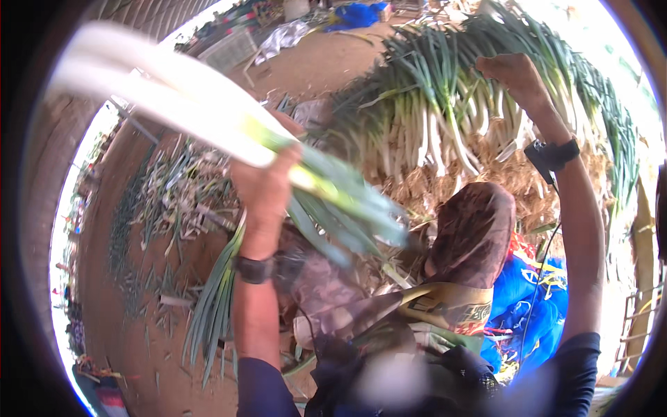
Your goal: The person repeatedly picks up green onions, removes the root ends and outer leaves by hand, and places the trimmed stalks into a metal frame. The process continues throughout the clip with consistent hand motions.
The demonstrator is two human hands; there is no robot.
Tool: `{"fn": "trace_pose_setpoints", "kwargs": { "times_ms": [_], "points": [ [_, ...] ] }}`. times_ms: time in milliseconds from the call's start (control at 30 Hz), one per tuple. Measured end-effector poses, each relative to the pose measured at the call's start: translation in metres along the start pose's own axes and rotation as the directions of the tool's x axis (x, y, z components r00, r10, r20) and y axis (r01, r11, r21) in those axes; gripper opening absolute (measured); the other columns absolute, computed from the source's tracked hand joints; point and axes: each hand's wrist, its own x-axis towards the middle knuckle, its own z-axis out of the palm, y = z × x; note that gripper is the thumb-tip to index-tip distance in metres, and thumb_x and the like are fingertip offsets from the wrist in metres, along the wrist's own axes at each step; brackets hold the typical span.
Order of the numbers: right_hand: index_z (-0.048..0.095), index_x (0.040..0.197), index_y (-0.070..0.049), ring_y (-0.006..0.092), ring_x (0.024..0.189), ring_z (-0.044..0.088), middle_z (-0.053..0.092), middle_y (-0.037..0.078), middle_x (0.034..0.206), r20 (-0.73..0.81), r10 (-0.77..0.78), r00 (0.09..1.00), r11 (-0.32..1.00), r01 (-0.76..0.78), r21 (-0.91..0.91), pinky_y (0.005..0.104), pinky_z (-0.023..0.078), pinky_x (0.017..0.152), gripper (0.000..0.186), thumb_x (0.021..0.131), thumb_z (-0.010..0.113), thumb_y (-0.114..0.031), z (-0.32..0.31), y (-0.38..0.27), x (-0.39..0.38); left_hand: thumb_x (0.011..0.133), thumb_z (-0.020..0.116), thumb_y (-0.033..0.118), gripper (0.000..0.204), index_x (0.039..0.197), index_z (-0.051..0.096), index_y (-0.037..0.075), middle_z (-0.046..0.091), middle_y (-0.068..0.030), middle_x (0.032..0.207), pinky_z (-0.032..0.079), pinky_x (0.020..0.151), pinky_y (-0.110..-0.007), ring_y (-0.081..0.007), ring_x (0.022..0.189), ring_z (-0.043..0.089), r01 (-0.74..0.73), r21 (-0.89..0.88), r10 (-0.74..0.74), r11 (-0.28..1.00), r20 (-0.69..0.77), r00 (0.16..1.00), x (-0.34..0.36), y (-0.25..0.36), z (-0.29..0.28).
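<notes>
Trimmed leeks (pixel 229 115), with thick white stalks and green leaves, are in my left hand (pixel 264 184). Their white ends point up and left, smeared by motion, and the leaves trail down to the right. My right hand (pixel 517 76) is raised at the far right, in front of the leaves of a large leek pile (pixel 431 132). Its fingers are curled closed, and what lies in them, if anything, is hidden. Leeks in that pile still have roots (pixel 417 187), which face me. More green leaves (pixel 212 316) hang beside my left forearm.
Peelings and cut leaves (pixel 184 187) litter the dirt floor on the left. A yellow printed sack piece (pixel 451 306) lies across my lap. Blue sheeting (pixel 524 299) is bunched at my right. A crate (pixel 229 48) and a blue cloth (pixel 358 15) are at the back.
</notes>
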Motion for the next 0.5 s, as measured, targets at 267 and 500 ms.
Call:
{"fn": "trace_pose_setpoints", "kwargs": {
  "times_ms": [267,500],
  "points": [
    [0.073,0.120,-0.002,0.0109,0.073,0.057,0.066,0.004,0.080,-0.061,-0.453,0.889,0.825,0.445,0.349,0.0328,0.049,0.069,0.037,0.090,0.074,-0.025,0.117,-0.097,0.031,0.076,0.065,-0.010,0.041,0.113,0.076,0.002,0.074,-0.0194,0.114,0.050,0.106,-0.042,-0.0342,0.108,0.070,-0.125,0.883,0.493,-0.452,0.364,0.790,0.027,0.158,-0.145],
    [0.074,0.079,0.000,0.0174,0.061,0.062,0.066,0.011,0.066,0.085,-0.716,0.692,0.635,0.597,0.491,0.0350,0.051,0.064,0.034,0.090,0.069,-0.031,0.239,-0.193,0.052,0.090,0.061,-0.005,0.035,0.124,0.067,-0.009,0.071,-0.0174,0.118,0.052,0.099,-0.033,-0.0235,0.108,0.070,0.105,0.940,0.424,0.325,-0.244,0.872,0.019,0.272,-0.222]
  ]
}}
